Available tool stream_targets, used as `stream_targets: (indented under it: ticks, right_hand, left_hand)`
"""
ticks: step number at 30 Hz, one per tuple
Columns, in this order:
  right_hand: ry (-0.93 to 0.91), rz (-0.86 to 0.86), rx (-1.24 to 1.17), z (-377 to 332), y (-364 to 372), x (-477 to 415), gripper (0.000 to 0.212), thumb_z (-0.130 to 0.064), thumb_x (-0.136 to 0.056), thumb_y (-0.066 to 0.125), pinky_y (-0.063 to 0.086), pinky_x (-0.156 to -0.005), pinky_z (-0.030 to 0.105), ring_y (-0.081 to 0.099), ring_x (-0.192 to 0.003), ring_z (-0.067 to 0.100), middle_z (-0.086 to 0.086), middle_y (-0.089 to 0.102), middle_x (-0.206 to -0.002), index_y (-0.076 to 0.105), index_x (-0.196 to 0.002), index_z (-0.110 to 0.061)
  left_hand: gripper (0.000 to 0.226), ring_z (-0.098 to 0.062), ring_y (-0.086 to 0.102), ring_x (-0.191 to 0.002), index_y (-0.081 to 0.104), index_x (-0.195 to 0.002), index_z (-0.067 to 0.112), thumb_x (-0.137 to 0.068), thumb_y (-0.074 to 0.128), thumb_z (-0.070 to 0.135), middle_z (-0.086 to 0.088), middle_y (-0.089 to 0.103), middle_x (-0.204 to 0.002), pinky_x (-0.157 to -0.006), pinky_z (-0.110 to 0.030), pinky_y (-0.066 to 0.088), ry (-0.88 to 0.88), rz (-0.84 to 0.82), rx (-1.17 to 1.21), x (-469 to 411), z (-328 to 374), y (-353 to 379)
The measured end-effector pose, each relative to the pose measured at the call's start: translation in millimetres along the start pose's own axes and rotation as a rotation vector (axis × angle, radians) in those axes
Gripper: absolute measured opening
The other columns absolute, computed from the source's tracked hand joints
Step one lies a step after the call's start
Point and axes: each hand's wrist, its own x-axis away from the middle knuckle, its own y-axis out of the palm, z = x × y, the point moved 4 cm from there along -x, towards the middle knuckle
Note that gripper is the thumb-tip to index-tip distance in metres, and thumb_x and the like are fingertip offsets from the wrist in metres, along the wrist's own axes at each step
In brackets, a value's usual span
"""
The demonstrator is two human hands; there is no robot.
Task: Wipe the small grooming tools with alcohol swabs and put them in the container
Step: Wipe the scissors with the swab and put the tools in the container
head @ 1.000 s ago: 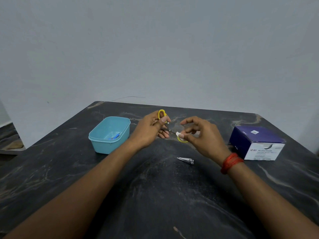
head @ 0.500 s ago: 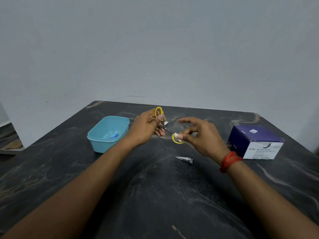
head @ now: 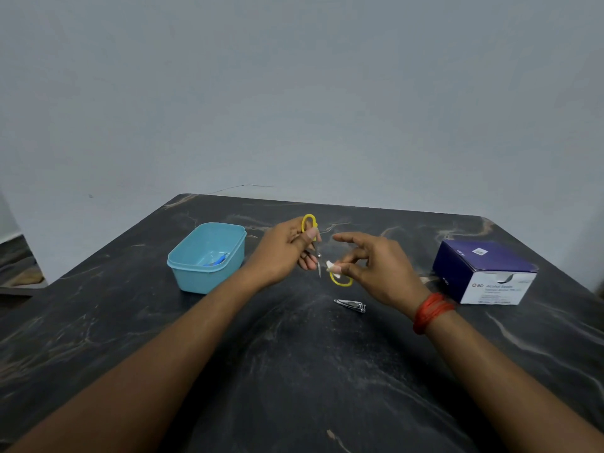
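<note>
Small steel scissors with yellow loop handles (head: 318,255) are hanging above mid-surface, right of the light blue plastic container (head: 183,260). Fingers of the left hand (head: 282,253) are gripping the upper loop; right hand (head: 380,273) fingers are pinching a white swab (head: 332,267). Blades are pointing more steeply downward than before.

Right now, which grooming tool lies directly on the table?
The silver nail clipper; the left hand holds the yellow scissors, a blue tool is in the container.
</note>
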Motion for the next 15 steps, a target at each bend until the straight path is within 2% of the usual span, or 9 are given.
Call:
stream_targets:
  ticks: [3, 7, 10, 15]
  right_hand:
    - [-0.018, -0.009, 0.056, -3, 5, 1, 0.055, -0.036, -0.081, 0.079, 0.052, -0.084, 0.024, 0.068, -0.084, -0.002, -0.016, 0.075, -0.081, 0.058, -0.133, -0.032]
    - [-0.033, 0.014, 0.073, -5, 6, 2, 0.056, -0.035, -0.083, 0.078, 0.043, -0.075, 0.012, 0.065, -0.083, -0.004, -0.016, 0.074, -0.079, 0.056, -0.135, -0.032]
    - [-0.031, 0.039, 0.037, -4, 4, 1, 0.055, -0.035, -0.082, 0.078, 0.038, -0.072, 0.004, 0.065, -0.082, -0.007, -0.022, 0.071, -0.072, 0.057, -0.133, -0.033]
    - [-0.011, 0.053, -0.036, 0, -3, -1, 0.049, -0.034, -0.082, 0.079, 0.039, -0.080, 0.002, 0.066, -0.086, -0.008, -0.022, 0.073, -0.073, 0.061, -0.128, -0.031]
  left_hand:
    - [0.020, -0.024, 0.071, -0.062, 0.059, -0.089, 0.017, -0.104, 0.048, 0.025, -0.007, 0.069, -0.067, -0.069, -0.040, 0.060, 0.048, -0.040, -0.095, 4, 5, 9]
    - [0.023, -0.019, 0.071, -0.062, 0.058, -0.097, 0.006, -0.104, 0.048, 0.025, -0.007, 0.070, -0.069, -0.068, -0.035, 0.061, 0.059, -0.040, -0.143, 4, 9, 11]
    - [0.021, -0.023, 0.070, -0.062, 0.059, -0.093, 0.011, -0.104, 0.048, 0.024, -0.007, 0.070, -0.068, -0.067, -0.038, 0.060, 0.059, -0.022, -0.096, 3, 9, 8]
    - [0.023, -0.030, 0.072, -0.065, 0.060, -0.087, 0.017, -0.104, 0.047, 0.025, -0.003, 0.069, -0.064, -0.067, -0.040, 0.060, -0.008, 0.047, -0.010, -3, 4, -6]
